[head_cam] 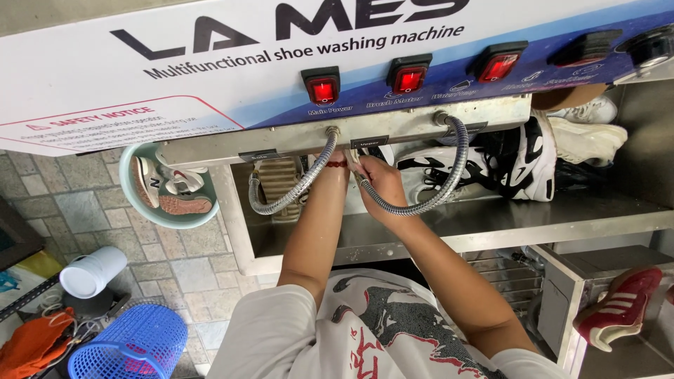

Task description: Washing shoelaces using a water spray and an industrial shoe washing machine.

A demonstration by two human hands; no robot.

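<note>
Both my arms reach into the steel basin (491, 224) of a shoe washing machine, under its control panel (210, 77). My left hand (338, 158) goes under the panel's edge, so only the wrist with a red band shows. Beside it, my right hand (382, 184) is curled on the edge of a white and black sneaker (428, 165) lying in the basin. Two flexible metal hoses (295, 196) hang in loops from the panel, one on each side of my hands.
More white sneakers (586, 137) lie at the basin's right end. A teal tub (130, 193) holding sneakers sits on the tiled floor at left, with a white cup (91, 270) and a blue basket (126, 347) below it. A red sneaker (621, 305) rests on a lower shelf at right.
</note>
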